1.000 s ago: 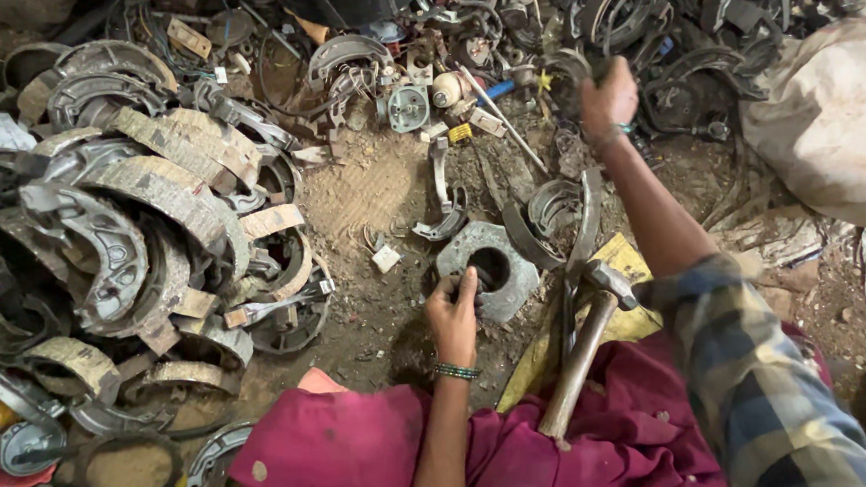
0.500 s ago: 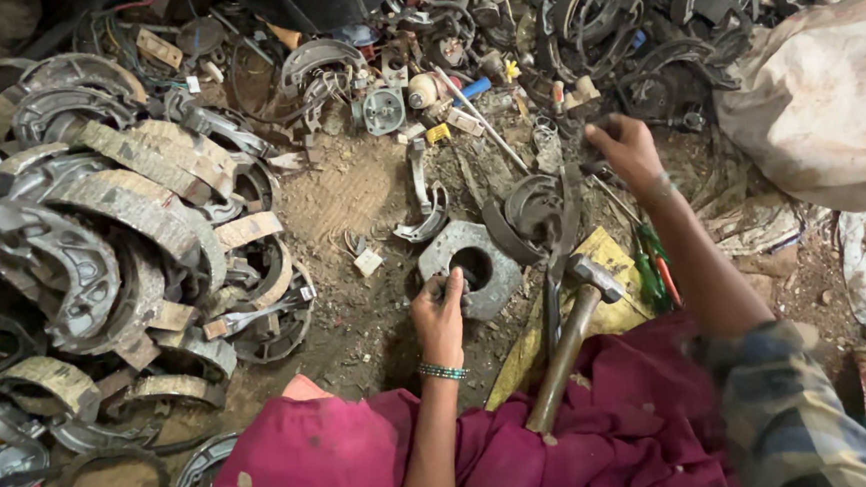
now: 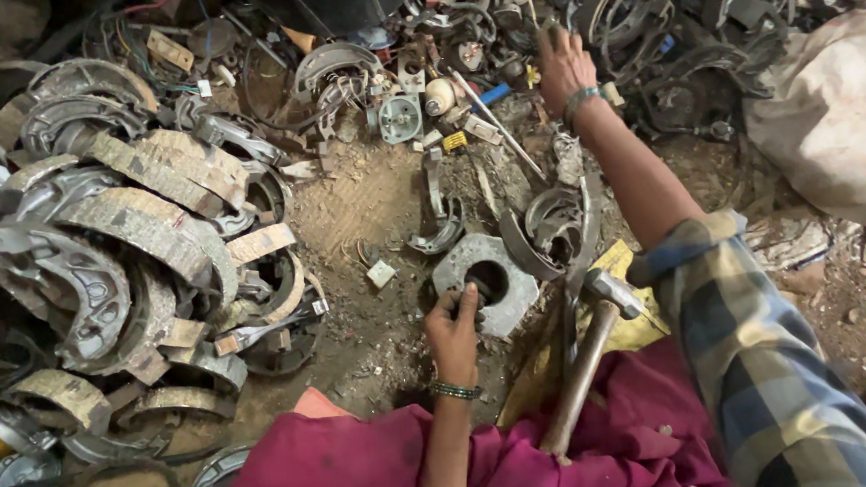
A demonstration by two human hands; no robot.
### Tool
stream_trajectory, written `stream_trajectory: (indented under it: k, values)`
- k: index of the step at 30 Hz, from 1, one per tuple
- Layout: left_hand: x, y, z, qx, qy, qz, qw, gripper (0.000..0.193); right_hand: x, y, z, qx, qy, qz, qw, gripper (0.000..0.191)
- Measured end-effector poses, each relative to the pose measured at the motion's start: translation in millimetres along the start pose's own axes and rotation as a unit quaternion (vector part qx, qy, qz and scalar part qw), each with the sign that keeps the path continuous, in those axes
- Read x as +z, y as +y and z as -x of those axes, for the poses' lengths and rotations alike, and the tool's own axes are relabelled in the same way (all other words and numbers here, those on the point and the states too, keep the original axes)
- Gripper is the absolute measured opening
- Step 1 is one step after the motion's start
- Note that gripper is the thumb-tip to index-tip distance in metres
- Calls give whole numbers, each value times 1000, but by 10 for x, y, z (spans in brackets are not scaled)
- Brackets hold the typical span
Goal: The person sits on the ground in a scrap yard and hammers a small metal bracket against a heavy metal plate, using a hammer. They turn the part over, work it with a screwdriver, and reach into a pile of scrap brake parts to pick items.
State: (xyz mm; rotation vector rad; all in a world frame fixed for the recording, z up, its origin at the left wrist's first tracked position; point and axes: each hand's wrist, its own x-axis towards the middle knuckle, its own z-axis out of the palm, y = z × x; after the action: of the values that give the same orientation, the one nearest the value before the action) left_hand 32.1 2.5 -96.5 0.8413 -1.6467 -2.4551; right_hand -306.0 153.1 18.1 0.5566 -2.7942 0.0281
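Left hand [image 3: 455,332] grips the holed metal block [image 3: 486,282]; right hand [image 3: 564,65] reaches, fingers loosely spread, into scrap parts [image 3: 501,39].

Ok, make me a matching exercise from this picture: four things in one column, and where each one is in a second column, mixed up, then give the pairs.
Things:
1. left hand
2. right hand
3. hammer
4. brake shoes

Places:
A. leaning on the magenta cloth
B. piled along the left side
C. at the edge of the metal block with a round hole
D. stretched out to the scrap parts at the top

Pairs: 1-C, 2-D, 3-A, 4-B
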Motion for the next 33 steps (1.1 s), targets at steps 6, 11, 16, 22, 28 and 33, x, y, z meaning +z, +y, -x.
stream_trajectory:
  k: [6, 11, 16, 22, 28, 33]
  values:
    - [3, -40, 35, -52, 3, 18, 998, 31, 31, -19, -84, -5, -50, 143, 988, 41]
    - [-13, -77, 27, -6, -8, -14, 1000, 32, -26, 13, 105, 11, -58, 150, 987, 22]
    - [14, -87, 1, -15, -17, -11, 1000, 27, -223, 99, 216, 55, -52, 9, 997, 47]
    - [12, -104, 16, -24, -18, -3, 1000, 27, -237, -7, 56, 20, -83, 57, 995, 57]
    - [-22, -108, 20, -5, -33, 20, 999, 32, -69, -191, -204, 34, -148, 216, 964, 35]
    - [6, -84, 30, -28, -22, 39, 999, 30, 21, -153, -211, 35, -130, 207, 969, 35]
